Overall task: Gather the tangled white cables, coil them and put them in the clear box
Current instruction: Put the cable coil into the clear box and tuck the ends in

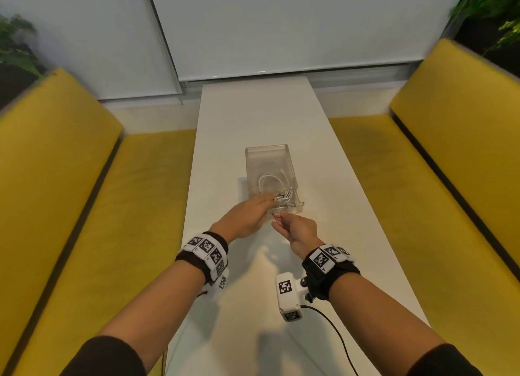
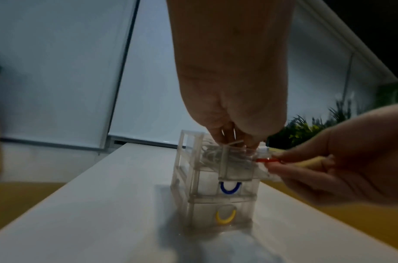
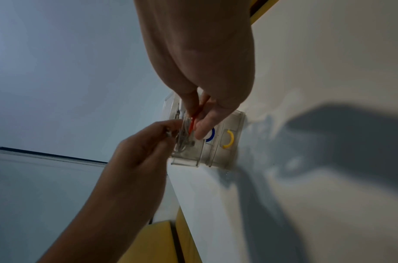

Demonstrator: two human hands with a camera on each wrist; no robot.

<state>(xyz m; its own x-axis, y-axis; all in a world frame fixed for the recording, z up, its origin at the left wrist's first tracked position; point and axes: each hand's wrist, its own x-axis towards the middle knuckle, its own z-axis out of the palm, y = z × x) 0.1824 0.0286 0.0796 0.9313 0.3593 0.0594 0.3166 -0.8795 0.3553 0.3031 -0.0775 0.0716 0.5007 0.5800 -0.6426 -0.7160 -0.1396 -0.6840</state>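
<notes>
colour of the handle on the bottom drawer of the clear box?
Yellow. The bottom drawer handle shows best in the left wrist view.

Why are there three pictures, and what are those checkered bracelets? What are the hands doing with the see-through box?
No robot here: these are a person's two hands. The big picture comes from a camera on the person's head, looking down. The other two come from little cameras strapped to each wrist, beside the checkered wristbands.

On the long white table stands a clear box made of three small drawers. The top drawer is pulled out, with white cables coiled inside. The left hand reaches down into it, fingers on the cables. The right hand pinches the drawer's red handle. The lower drawers have a blue handle and a yellow handle. Yellow benches sit on both sides.
</notes>
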